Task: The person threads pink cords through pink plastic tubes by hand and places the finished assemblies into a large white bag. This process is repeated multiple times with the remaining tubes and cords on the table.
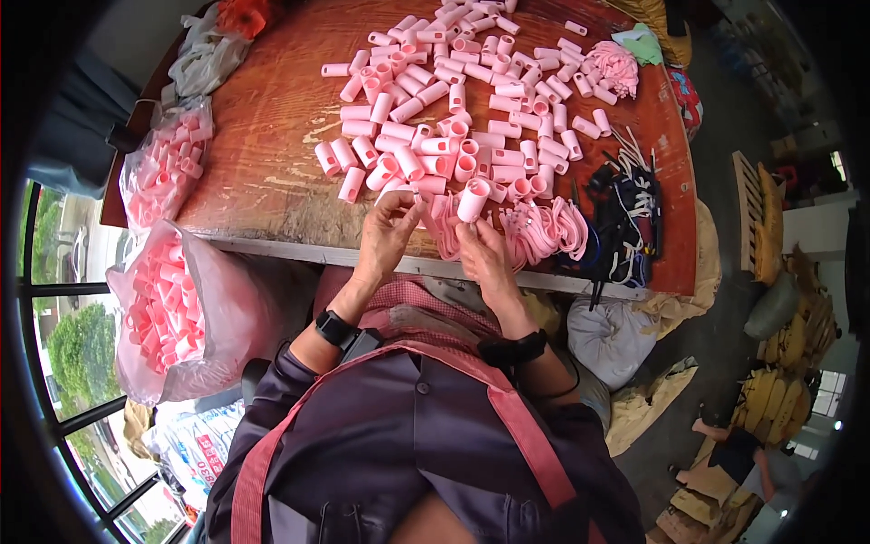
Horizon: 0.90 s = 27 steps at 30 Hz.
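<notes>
"As things stand at the tabletop [263, 154], what is in your grip?"

"My right hand [487, 254] pinches one pink tube [472, 201] over the near side, by the loose tubes [458, 97]. My left hand [390, 234] is drawn together at the fingertips, perhaps on a thin pink strip; the view is too small to confirm."

"Progress?"

"One tube in hand, judged mid-step. Many loose tubes remain, with bundled pink cords [548, 231] beside my right hand. A large plastic bag [243, 304] at left holds more; whether those are finished, I cannot tell."
</notes>
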Each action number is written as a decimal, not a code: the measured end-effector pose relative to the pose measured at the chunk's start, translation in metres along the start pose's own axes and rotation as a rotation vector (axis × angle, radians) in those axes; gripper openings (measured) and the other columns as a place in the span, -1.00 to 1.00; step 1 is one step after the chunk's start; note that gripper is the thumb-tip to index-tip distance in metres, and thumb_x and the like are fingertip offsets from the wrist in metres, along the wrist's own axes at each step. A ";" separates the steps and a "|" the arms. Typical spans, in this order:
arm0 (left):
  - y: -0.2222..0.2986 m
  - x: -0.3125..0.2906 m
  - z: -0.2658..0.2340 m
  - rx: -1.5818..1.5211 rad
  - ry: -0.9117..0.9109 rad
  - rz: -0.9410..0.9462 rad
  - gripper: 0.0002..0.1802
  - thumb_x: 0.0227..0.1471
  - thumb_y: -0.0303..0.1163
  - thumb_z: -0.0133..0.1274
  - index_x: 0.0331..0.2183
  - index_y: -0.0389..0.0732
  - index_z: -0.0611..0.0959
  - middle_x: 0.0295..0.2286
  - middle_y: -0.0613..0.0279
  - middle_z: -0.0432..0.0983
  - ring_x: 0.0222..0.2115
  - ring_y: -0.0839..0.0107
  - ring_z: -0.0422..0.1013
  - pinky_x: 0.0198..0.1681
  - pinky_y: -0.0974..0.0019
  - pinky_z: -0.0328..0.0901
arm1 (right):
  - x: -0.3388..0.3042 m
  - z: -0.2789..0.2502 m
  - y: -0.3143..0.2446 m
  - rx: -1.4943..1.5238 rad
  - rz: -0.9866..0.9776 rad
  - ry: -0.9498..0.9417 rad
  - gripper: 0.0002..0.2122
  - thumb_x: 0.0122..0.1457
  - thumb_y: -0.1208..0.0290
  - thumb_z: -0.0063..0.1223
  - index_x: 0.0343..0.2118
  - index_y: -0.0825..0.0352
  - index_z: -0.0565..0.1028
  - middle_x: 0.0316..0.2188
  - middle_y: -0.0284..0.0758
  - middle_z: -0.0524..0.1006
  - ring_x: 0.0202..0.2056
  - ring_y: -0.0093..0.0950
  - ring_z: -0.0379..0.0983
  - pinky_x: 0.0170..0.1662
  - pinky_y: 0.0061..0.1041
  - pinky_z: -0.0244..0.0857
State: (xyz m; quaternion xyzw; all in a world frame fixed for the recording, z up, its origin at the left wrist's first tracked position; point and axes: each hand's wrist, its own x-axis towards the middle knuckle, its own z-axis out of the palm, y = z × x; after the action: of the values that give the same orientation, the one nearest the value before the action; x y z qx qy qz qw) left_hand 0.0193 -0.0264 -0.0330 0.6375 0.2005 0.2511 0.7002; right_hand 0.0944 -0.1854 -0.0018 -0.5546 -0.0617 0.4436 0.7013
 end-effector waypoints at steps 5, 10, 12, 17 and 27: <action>0.027 -0.002 -0.014 -0.038 -0.116 -0.042 -0.80 0.13 -0.45 0.03 -0.19 -0.27 0.48 -0.54 0.39 0.41 -0.54 0.67 0.29 -0.44 0.55 0.22 | 0.008 0.020 -0.011 -0.178 -0.106 0.017 -0.77 0.23 0.28 0.00 -0.15 0.30 0.44 -0.68 -0.64 0.17 -0.72 -0.82 -0.03 -0.67 -0.75 -0.18; 0.043 -0.013 -0.013 0.083 -0.247 -0.152 -0.78 0.17 -0.47 -0.04 -0.13 -0.26 0.38 -0.53 0.35 0.40 -0.50 0.64 0.30 -0.40 0.54 0.23 | 0.024 0.038 -0.012 -0.360 -0.365 -0.002 -0.76 0.19 0.31 0.04 -0.20 0.38 0.44 -0.61 -0.54 0.33 -0.63 -0.76 0.15 -0.58 -0.69 0.00; 0.032 -0.015 -0.021 0.028 -0.205 -0.119 -0.81 0.20 -0.47 -0.09 -0.14 -0.25 0.36 -0.53 0.34 0.38 -0.50 0.64 0.29 -0.42 0.54 0.23 | 0.026 0.043 -0.013 -0.419 -0.283 0.018 -0.72 0.15 0.30 0.07 -0.26 0.47 0.44 -0.57 -0.43 0.40 -0.52 -0.62 0.29 -0.43 -0.56 0.21; 0.031 -0.019 -0.022 -0.131 -0.201 -0.064 -0.83 0.23 -0.45 -0.17 -0.14 -0.25 0.33 -0.54 0.36 0.32 -0.53 0.64 0.25 -0.47 0.54 0.19 | 0.034 0.050 -0.003 -0.402 -0.333 0.004 -0.78 0.17 0.33 0.08 -0.22 0.37 0.44 -0.59 -0.56 0.36 -0.62 -0.82 0.18 -0.64 -0.75 -0.01; 0.024 -0.026 -0.051 0.092 -0.336 -0.337 -0.77 0.25 -0.29 -0.18 -0.27 -0.23 0.49 -0.50 0.35 0.39 -0.50 0.55 0.30 -0.39 0.47 0.25 | 0.019 0.048 -0.031 -0.430 -0.233 0.017 -0.80 0.26 0.28 -0.06 -0.31 0.35 0.41 -0.63 -0.57 0.28 -0.57 -0.82 0.19 -0.58 -0.70 0.04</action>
State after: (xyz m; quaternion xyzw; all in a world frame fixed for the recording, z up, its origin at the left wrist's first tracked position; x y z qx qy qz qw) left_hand -0.0349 -0.0002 -0.0155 0.6592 0.1960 0.0120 0.7259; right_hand 0.0951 -0.1368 0.0341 -0.6839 -0.2123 0.3318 0.6141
